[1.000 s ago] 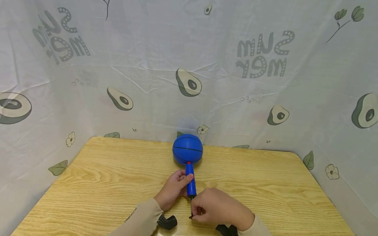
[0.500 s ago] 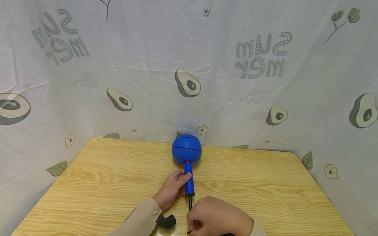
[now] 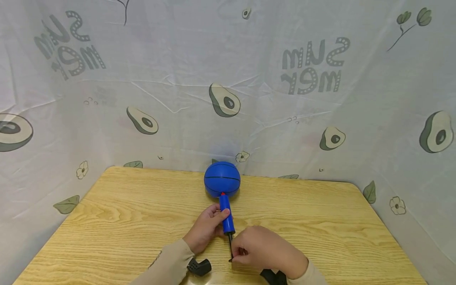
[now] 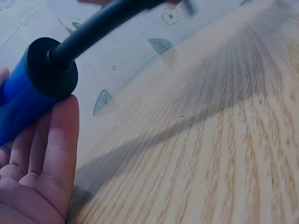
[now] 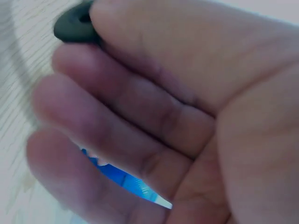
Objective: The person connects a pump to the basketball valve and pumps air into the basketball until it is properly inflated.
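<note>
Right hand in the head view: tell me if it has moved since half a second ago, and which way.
Yes: judged against the far edge of the wooden table, the right hand has moved forward, closer to the blue pump's barrel.

Avocado-printed sheeting (image 3: 192, 51), seemingly cloth, hangs behind a wood-grain table (image 3: 303, 213).
</note>
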{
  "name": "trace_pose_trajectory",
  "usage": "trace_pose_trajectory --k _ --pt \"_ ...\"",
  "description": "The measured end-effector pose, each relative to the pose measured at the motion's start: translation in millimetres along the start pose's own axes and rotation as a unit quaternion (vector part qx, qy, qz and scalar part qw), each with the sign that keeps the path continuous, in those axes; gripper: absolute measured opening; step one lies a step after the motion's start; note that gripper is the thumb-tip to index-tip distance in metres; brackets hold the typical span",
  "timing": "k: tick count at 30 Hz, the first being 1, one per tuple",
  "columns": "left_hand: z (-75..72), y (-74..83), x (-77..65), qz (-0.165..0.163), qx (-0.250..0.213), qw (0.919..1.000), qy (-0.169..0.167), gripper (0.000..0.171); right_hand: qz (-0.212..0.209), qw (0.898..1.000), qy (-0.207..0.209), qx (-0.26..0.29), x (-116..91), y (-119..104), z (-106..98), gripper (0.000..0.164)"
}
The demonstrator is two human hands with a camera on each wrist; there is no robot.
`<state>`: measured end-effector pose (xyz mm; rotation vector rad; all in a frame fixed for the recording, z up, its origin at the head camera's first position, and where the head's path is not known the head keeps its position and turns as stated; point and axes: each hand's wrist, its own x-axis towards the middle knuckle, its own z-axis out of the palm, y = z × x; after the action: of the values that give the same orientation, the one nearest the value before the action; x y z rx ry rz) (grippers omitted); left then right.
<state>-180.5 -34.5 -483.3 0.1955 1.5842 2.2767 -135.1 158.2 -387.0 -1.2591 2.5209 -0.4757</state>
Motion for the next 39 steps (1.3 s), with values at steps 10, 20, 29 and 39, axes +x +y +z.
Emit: trace_pose_trajectory --k 10,20,29,39 --pt "3.8 0.8 -0.3 -0.005 0.012 0.9999 -0.005 0.046 0.021 0.997 0.068 -0.008 1.4 13.9 1.9 0.019" --pt "-1.5 0.2 -1.4 -0.001 0.012 0.9999 -0.011 0.044 -0.052 0.997 0.011 0.060 2.3 13.6 3.3 0.016" --pt "-6.7 -2.3 0.0 0.007 0.003 1.0000 -0.005 0.049 -0.098 0.982 -0.071 0.146 2.9 13.9 9.2 0.012" --pt "-6.4 -1.2 0.1 0.005 -0.005 1.0000 0.001 0.044 -0.095 0.979 -0.051 0.170 2.6 21.8 8.3 0.013"
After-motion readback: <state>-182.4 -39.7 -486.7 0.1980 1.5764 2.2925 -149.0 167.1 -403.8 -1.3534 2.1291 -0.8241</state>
